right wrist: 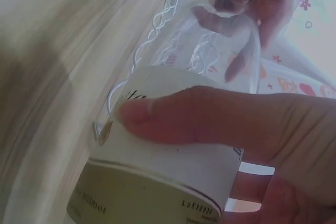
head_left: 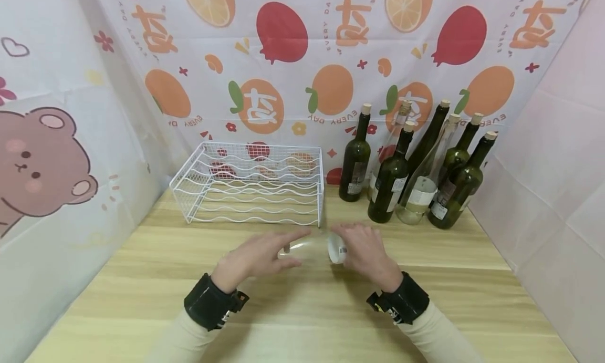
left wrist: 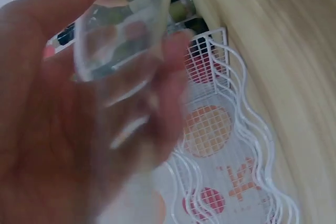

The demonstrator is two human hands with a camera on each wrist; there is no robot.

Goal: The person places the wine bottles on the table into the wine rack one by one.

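Observation:
A clear glass wine bottle (head_left: pixel 312 247) with a white label lies roughly sideways between both hands, above the table in front of the rack. My left hand (head_left: pixel 257 255) holds its neck end, the fingers bent around the glass in the left wrist view. My right hand (head_left: pixel 366 250) grips the labelled body; its thumb (right wrist: pixel 168 114) presses across the white label (right wrist: pixel 173 153) in the right wrist view. The palm side of the right hand is hidden behind the bottle. A white wire wine rack (head_left: pixel 255 219) with wavy bars stands just beyond the left hand.
At the back right stand several corked bottles, among them a dark green bottle (head_left: pixel 354 166) nearest the rack and a clear bottle (head_left: pixel 420 197) with a pale label. A fruit-print curtain (head_left: pixel 293 100) hangs behind the wooden table (head_left: pixel 142 279).

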